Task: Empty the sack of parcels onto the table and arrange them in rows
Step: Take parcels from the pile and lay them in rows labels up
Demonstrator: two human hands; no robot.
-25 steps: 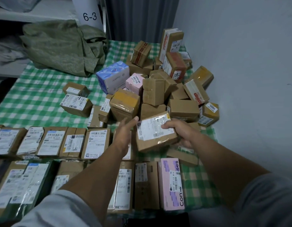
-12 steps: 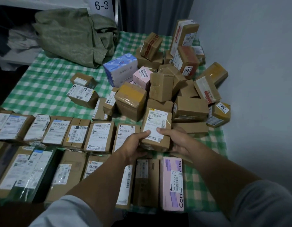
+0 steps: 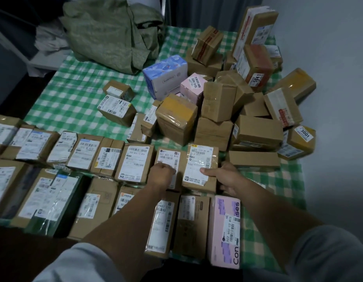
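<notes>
The parcel (image 3: 201,165) is a flat brown cardboard box under glossy clear tape, with a white barcode label covering most of its top. It lies face up at the right end of the back row (image 3: 74,151), its left edge just beside a neighbouring parcel (image 3: 168,157) of the same build.

The right hand (image 3: 225,178) grips it from the right. The thumb (image 3: 205,170) lies flat across the label and the fingers are curled down over the box's right edge, with the forearm reaching in from the lower right. The left hand (image 3: 162,174) is curled into a loose fist, knuckles down on the neighbour's label, and holds nothing.

The front row (image 3: 95,206) runs nearer the person: wider cartons with wrinkled film over their labels, ending at the right in a long pink box (image 3: 225,231) with purple print. Both rows lie on the table (image 3: 74,94), which is covered by a green and white checked cloth.

Beyond the parcel, toward the grey wall (image 3: 329,58), a loose heap (image 3: 247,102) of small taped cartons lies tumbled at all angles. Among them are a blue and white box (image 3: 166,76) and a pale pink box (image 3: 193,86). 2 small cartons sit apart to the heap's left. The sack (image 3: 115,33), coarse woven green fabric, lies crumpled and slack at the table's far left.
</notes>
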